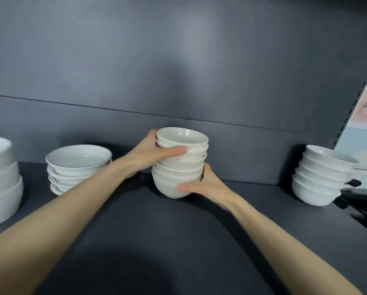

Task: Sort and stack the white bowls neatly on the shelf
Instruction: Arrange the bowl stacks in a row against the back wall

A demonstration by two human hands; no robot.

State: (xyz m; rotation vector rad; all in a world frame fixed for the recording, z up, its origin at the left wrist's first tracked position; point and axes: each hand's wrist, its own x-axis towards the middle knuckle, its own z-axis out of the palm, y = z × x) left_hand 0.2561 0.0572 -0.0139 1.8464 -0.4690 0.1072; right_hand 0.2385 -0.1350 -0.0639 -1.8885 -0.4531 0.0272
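Head view: left hand (155, 153) grips the bowl stack (182, 162) up high, right hand (201, 186) grips low, likely so it won't tip.

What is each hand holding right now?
Left hand: grips the middle bowl stack around its upper bowls.
Right hand: grips the same stack at its bottom bowl.

Bowl stacks are being borne by the dark shelf (157, 241): large bowls (1, 196) far left, wide bowls (78, 158) beside them, a right stack (314, 186) far right; the middle stack's (180, 165) contact is unclear.
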